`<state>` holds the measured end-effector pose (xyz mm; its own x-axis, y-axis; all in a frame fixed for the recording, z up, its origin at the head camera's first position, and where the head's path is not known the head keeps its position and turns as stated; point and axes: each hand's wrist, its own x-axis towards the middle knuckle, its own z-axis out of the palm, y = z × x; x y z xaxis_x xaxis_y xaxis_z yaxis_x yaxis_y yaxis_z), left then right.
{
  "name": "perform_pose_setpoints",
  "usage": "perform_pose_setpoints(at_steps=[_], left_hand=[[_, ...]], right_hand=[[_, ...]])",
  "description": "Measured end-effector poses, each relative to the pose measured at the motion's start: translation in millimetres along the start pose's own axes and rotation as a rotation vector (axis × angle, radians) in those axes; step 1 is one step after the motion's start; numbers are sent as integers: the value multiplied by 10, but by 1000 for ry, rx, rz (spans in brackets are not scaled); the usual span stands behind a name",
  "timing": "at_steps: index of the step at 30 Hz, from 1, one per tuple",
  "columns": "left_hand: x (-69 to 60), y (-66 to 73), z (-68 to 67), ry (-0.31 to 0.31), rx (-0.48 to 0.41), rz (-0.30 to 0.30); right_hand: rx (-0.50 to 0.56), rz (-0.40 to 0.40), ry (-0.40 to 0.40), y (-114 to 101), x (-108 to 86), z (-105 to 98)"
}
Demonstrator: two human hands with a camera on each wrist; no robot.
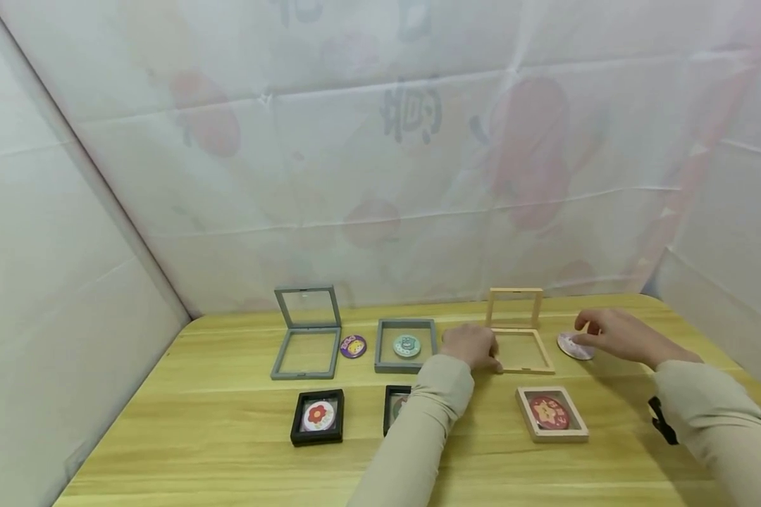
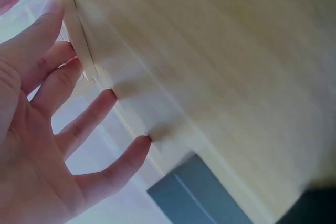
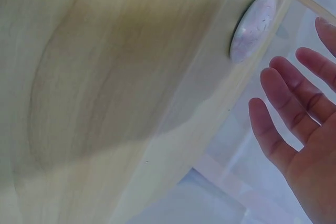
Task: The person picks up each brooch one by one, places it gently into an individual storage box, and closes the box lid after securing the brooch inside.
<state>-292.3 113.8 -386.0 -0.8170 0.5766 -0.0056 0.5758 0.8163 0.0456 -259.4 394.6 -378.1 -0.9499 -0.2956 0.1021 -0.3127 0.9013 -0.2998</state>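
My left hand [image 1: 469, 346] is at the left side of a light wood-coloured display frame [image 1: 548, 362], whose lid stands raised at the back. In the left wrist view, its thumb and first fingers hold the frame's edge [image 2: 79, 35], while the other two fingertips [image 2: 107, 95] touch the table. On the right, my right hand [image 1: 621, 336] hovers by a round pale pink-and-white badge [image 1: 573, 346]. Its fingers [image 3: 283, 98] are loosely bent and apart from the badge [image 3: 253, 29] in the right wrist view.
A grey frame [image 1: 337, 355] stands open beside a purple badge [image 1: 353, 346]. Another grey frame [image 1: 378, 355] holds a green badge. Nearer lie a black frame with a flower badge [image 1: 319, 415], a partly hidden black frame [image 1: 388, 408] and a beige frame with a red badge [image 1: 549, 412].
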Motion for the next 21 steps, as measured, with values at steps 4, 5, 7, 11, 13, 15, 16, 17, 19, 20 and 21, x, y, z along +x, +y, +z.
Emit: perform_pose_setpoints(at_steps=[4,5,7,11,13,15,16,17,19,20,21], left_hand=[[-6,36,-8,-7,-11,-24],[-8,47,-13,-9,-10,-30],[-13,62,-21,-13,-9,-38],[-10,62,-6,-6,-15,-34],[-9,52,-1,-3,-26,-30],[-7,39,4,-6,-34,-31],[-7,33,5,-7,-39,-33],[-4,27,7,-5,-43,-36],[-5,19,5,-1,-47,-40],[-4,17,4,0,-49,-40],[-5,17,2,1,-51,-40]], right_hand=[[-12,-10,19,43,-28,22],[-17,-9,24,53,-36,25],[-25,-3,34,65,-55,27],[-35,12,41,71,-76,22],[-33,19,40,74,-71,24],[-28,26,34,76,-56,28],[-26,30,31,78,-45,29],[-23,36,27,80,-34,29],[-17,36,22,78,-17,30],[-14,35,21,75,-11,29],[-11,34,21,74,-8,28]])
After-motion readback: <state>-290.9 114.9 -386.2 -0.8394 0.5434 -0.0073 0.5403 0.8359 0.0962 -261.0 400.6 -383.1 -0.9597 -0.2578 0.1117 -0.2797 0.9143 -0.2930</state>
